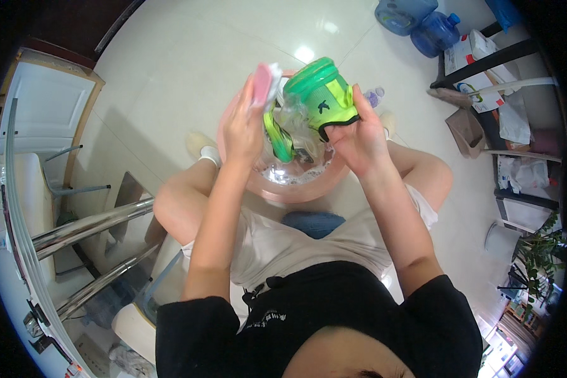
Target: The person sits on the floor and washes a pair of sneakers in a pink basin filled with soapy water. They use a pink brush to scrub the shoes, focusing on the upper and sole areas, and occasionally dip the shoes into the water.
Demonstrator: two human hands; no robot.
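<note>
My left hand [245,132] grips a pink-backed scrub brush [262,82] with white bristles, held upright over the left side of a pink plastic basin [276,191]. Opposite it, my right hand [361,137] holds a bright green and yellow sports shoe [333,101] by its collar, fingers partly inside the opening. The shoe is tilted above the basin, its toe away from me, a little apart from the brush. Below, a second green shoe [279,141] with dark markings rests in the basin, partly hidden. Foamy water [283,176] shows near the basin's front wall.
The basin stands between my feet on a glossy tiled floor [179,61]. Blue water jugs [434,33] are at the far right, beside a shelf with boxes [482,94] and a long-handled dustpan [465,132]. Metal rails [94,227] and a chair [28,198] flank my left.
</note>
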